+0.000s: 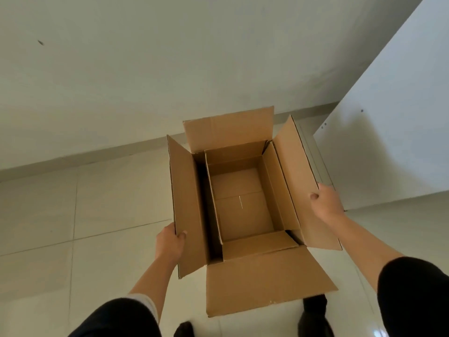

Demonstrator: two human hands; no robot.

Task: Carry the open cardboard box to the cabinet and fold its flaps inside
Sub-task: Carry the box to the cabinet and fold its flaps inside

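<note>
A brown cardboard box (243,210) is open below me, its inside empty and all its top flaps standing outward. My left hand (170,242) grips the outer edge of the long left flap near its lower end. My right hand (325,203) holds the outer edge of the long right flap, thumb on the inner face. The near flap (264,285) lies flat toward me and the far flap (228,130) stands up against the wall. The white cabinet (388,132) rises just right of the box.
A pale wall with a skirting board (85,159) runs behind the box. Light floor tiles (73,215) spread to the left. My dark shoes (313,314) show under the near flap, and black sleeves cover both forearms' upper parts.
</note>
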